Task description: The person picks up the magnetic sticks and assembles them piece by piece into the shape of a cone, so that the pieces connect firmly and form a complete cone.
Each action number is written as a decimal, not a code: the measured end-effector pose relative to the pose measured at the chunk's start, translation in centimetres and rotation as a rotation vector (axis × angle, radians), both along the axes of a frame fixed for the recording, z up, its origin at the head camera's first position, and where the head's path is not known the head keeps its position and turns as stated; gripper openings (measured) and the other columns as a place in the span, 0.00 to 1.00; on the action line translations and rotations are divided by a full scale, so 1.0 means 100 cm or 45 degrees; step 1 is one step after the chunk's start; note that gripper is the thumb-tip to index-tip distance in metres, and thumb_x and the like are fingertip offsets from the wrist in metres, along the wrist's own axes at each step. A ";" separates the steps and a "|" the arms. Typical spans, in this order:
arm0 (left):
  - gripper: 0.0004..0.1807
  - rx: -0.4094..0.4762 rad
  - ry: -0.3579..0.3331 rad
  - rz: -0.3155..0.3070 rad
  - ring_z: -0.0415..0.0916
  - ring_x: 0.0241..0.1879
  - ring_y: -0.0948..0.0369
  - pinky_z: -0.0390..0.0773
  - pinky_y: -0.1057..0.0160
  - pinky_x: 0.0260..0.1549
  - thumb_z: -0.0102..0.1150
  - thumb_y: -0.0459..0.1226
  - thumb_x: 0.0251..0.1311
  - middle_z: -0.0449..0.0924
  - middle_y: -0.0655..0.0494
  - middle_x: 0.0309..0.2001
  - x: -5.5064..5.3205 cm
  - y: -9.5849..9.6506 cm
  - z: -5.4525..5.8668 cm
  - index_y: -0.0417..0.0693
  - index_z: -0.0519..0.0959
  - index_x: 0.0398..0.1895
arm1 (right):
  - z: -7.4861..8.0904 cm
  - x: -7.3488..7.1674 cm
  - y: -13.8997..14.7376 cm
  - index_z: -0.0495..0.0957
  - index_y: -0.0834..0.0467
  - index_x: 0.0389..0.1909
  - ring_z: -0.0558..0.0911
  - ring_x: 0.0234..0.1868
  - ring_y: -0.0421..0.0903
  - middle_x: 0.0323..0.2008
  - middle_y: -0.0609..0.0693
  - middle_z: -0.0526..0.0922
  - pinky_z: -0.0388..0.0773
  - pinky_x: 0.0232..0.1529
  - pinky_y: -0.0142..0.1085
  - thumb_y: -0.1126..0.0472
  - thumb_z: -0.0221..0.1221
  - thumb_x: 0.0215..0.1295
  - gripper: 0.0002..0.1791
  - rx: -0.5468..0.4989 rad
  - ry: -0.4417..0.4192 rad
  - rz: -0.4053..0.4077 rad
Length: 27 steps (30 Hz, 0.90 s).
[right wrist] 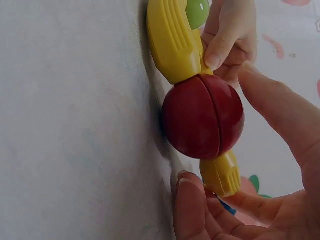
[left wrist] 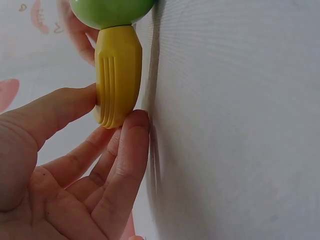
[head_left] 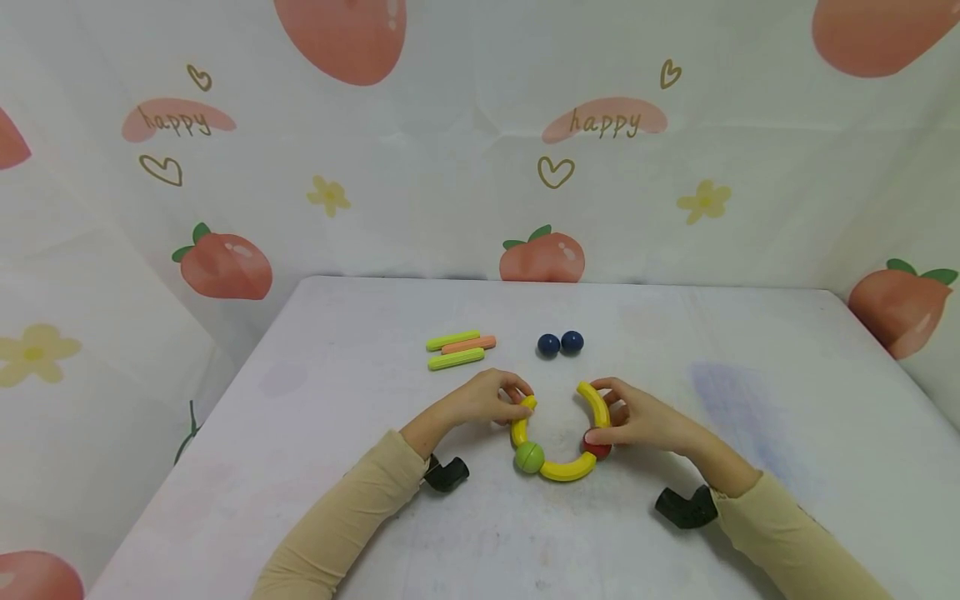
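A U-shaped chain of yellow curved pieces and balls lies on the table. My left hand (head_left: 491, 398) pinches the left yellow curved piece (left wrist: 117, 75) between thumb and fingers. That piece meets a green ball (head_left: 529, 457) at its lower end. Another yellow curved piece (head_left: 567, 470) joins the green ball to a red ball (right wrist: 202, 117). On the right side, my right hand (head_left: 637, 417) has its fingers curled about the right yellow curved piece (head_left: 595, 403), with the thumb by the red ball. The chain's two upper ends stand apart.
Behind the left hand lie two yellow-green sticks (head_left: 456, 359) and an orange stick (head_left: 468, 345). Two dark blue balls (head_left: 560, 343) sit to their right. Black wrist mounts (head_left: 686, 507) jut from both wrists. A printed cloth (head_left: 450, 167) hangs behind the table (head_left: 337, 333).
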<state>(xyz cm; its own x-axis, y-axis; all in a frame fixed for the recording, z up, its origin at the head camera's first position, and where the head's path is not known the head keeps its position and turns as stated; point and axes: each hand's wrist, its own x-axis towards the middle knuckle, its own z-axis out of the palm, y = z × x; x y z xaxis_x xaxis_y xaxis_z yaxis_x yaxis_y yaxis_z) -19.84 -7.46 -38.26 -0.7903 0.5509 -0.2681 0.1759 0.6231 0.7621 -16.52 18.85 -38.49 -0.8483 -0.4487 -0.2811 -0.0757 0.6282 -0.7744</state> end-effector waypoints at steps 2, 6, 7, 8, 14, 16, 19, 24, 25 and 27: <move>0.18 0.003 -0.002 0.000 0.73 0.22 0.66 0.73 0.71 0.22 0.62 0.39 0.56 0.79 0.50 0.40 0.000 0.000 0.000 0.43 0.77 0.49 | -0.001 0.001 -0.001 0.57 0.62 0.64 0.79 0.37 0.44 0.51 0.65 0.70 0.78 0.38 0.35 0.46 0.68 0.50 0.46 -0.008 0.028 0.027; 0.18 0.009 -0.005 0.001 0.73 0.22 0.66 0.73 0.71 0.22 0.62 0.39 0.56 0.79 0.50 0.40 0.000 0.000 0.000 0.43 0.77 0.49 | -0.002 0.004 -0.004 0.55 0.65 0.64 0.77 0.33 0.43 0.48 0.65 0.70 0.77 0.35 0.31 0.47 0.69 0.49 0.48 -0.032 0.103 0.081; 0.18 0.010 -0.006 0.001 0.73 0.22 0.66 0.73 0.71 0.22 0.62 0.39 0.56 0.79 0.50 0.40 0.000 0.000 0.000 0.44 0.77 0.49 | -0.002 0.004 -0.004 0.55 0.65 0.64 0.76 0.32 0.43 0.47 0.64 0.70 0.76 0.35 0.31 0.48 0.69 0.49 0.48 -0.033 0.124 0.089; 0.18 0.010 -0.006 0.000 0.73 0.22 0.66 0.73 0.71 0.22 0.62 0.39 0.56 0.79 0.50 0.40 0.000 0.000 0.000 0.44 0.77 0.49 | -0.002 0.005 -0.005 0.55 0.66 0.64 0.76 0.32 0.43 0.46 0.64 0.70 0.75 0.35 0.30 0.48 0.69 0.49 0.48 -0.028 0.143 0.093; 0.18 0.019 -0.008 -0.002 0.74 0.22 0.66 0.74 0.71 0.22 0.62 0.39 0.56 0.79 0.50 0.39 0.000 0.000 -0.001 0.43 0.77 0.49 | -0.002 0.007 -0.007 0.57 0.65 0.64 0.73 0.33 0.43 0.45 0.62 0.71 0.73 0.33 0.29 0.50 0.69 0.49 0.47 0.041 0.199 0.087; 0.18 0.020 -0.015 -0.003 0.74 0.22 0.66 0.74 0.71 0.22 0.62 0.39 0.56 0.79 0.50 0.40 0.000 0.000 -0.001 0.44 0.77 0.49 | -0.002 0.007 -0.007 0.57 0.65 0.65 0.73 0.34 0.43 0.45 0.62 0.71 0.73 0.34 0.30 0.50 0.69 0.50 0.46 0.057 0.203 0.089; 0.18 0.017 -0.034 -0.009 0.74 0.22 0.66 0.74 0.71 0.23 0.62 0.40 0.56 0.79 0.51 0.39 0.000 -0.001 -0.001 0.44 0.77 0.50 | 0.000 0.006 -0.006 0.57 0.66 0.65 0.74 0.35 0.44 0.46 0.63 0.71 0.74 0.36 0.32 0.52 0.68 0.51 0.46 0.064 0.194 0.086; 0.18 0.013 -0.045 -0.042 0.74 0.22 0.66 0.74 0.72 0.23 0.62 0.40 0.56 0.79 0.52 0.37 0.000 0.000 -0.001 0.44 0.77 0.50 | 0.001 0.005 -0.003 0.56 0.66 0.66 0.76 0.38 0.46 0.49 0.66 0.70 0.77 0.38 0.35 0.54 0.67 0.52 0.45 0.056 0.145 0.082; 0.18 0.010 -0.047 -0.048 0.74 0.22 0.66 0.73 0.72 0.23 0.62 0.40 0.56 0.79 0.53 0.37 0.000 0.000 -0.001 0.44 0.77 0.50 | 0.001 0.004 -0.002 0.56 0.66 0.66 0.76 0.39 0.47 0.50 0.66 0.70 0.77 0.39 0.36 0.54 0.67 0.52 0.45 0.055 0.134 0.081; 0.18 0.001 -0.056 -0.058 0.73 0.22 0.67 0.73 0.72 0.23 0.62 0.40 0.56 0.79 0.53 0.35 0.000 0.000 -0.001 0.44 0.77 0.49 | 0.001 0.003 -0.001 0.56 0.65 0.66 0.76 0.39 0.47 0.50 0.67 0.69 0.78 0.40 0.37 0.55 0.67 0.52 0.44 0.052 0.118 0.079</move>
